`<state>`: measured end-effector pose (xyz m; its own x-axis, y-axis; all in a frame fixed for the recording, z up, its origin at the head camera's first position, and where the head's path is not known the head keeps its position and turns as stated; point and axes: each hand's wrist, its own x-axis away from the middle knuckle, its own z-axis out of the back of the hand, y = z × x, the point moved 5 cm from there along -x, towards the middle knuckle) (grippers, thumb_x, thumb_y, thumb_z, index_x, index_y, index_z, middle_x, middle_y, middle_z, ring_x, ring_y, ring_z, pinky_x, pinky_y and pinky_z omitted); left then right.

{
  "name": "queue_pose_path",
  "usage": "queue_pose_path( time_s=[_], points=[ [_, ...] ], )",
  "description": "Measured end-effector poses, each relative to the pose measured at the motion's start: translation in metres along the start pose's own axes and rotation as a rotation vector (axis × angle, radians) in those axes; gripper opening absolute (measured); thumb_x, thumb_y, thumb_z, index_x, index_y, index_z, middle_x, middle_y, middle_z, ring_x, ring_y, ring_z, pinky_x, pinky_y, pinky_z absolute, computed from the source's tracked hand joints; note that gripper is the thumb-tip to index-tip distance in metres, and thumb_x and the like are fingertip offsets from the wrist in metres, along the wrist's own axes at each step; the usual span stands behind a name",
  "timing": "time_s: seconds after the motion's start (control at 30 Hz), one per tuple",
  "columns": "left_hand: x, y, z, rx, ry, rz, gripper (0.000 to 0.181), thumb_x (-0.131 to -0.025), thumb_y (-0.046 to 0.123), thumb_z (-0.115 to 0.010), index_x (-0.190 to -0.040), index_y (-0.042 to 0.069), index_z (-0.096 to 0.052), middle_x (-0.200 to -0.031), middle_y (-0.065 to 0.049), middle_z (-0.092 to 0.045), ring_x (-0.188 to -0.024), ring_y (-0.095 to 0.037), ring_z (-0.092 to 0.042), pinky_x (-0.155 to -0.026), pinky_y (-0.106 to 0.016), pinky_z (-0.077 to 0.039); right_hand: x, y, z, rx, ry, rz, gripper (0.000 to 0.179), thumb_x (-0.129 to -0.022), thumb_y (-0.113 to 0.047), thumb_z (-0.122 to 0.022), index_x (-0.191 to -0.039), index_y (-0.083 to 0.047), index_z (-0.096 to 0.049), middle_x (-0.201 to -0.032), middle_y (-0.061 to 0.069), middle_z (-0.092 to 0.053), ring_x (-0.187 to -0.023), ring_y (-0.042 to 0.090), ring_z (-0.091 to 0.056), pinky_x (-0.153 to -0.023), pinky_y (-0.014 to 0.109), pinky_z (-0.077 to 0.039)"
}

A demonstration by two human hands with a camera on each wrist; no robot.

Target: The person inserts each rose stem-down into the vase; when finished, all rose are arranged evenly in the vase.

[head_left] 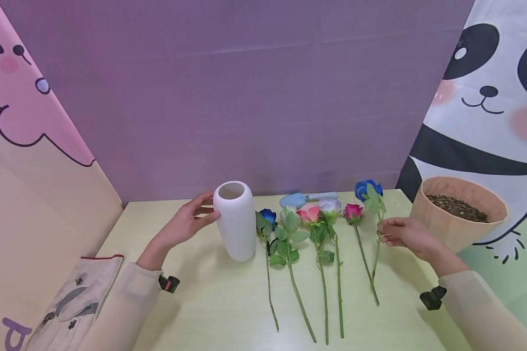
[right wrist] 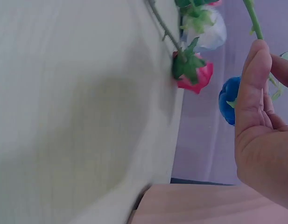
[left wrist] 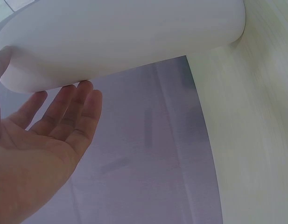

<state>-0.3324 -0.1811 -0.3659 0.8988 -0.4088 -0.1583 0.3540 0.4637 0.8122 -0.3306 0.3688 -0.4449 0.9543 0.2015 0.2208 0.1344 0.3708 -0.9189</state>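
Observation:
A white vase (head_left: 237, 226) stands upright on the table, its round mouth facing up. My left hand (head_left: 186, 219) holds it near the top from the left, thumb on the front and fingers behind; the left wrist view shows the fingertips (left wrist: 85, 86) against its wall. On the right, my right hand (head_left: 406, 236) pinches the green stem of a blue rose (head_left: 369, 190) between thumb and fingers. That rose is raised, bloom up, its lower stem crossing in view the stem of a dark pink rose (head_left: 353, 213). In the right wrist view the hand partly hides the blue bloom (right wrist: 230, 100).
Between the hands lie another blue rose (head_left: 269, 217), a pink rose (head_left: 309, 213) and pale blooms (head_left: 331, 205). Behind them is a blue-headed hand trowel (head_left: 294, 200). A tan pot (head_left: 435, 219) of soil stands right; folded cloth (head_left: 76, 297) lies left. A purple backdrop (head_left: 246, 97) rises behind.

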Motion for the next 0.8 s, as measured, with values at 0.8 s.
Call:
queue_pose_path(
  time_s=[0.8],
  points=[
    [0.0,0.0,0.0,0.018,-0.002,0.007,0.061,-0.094,0.044,-0.067,-0.148,0.034,-0.041,-0.143,-0.003,-0.054,-0.13,-0.03,-0.057,-0.1,-0.05,-0.054,0.004,-0.045,-0.015,-0.234,0.077,0.174,0.01,-0.102,-0.016,-0.058,-0.109,-0.009,-0.061,-0.093,-0.011,-0.071,-0.086,0.005,-0.071,-0.077,0.019,-0.06]
  ],
)
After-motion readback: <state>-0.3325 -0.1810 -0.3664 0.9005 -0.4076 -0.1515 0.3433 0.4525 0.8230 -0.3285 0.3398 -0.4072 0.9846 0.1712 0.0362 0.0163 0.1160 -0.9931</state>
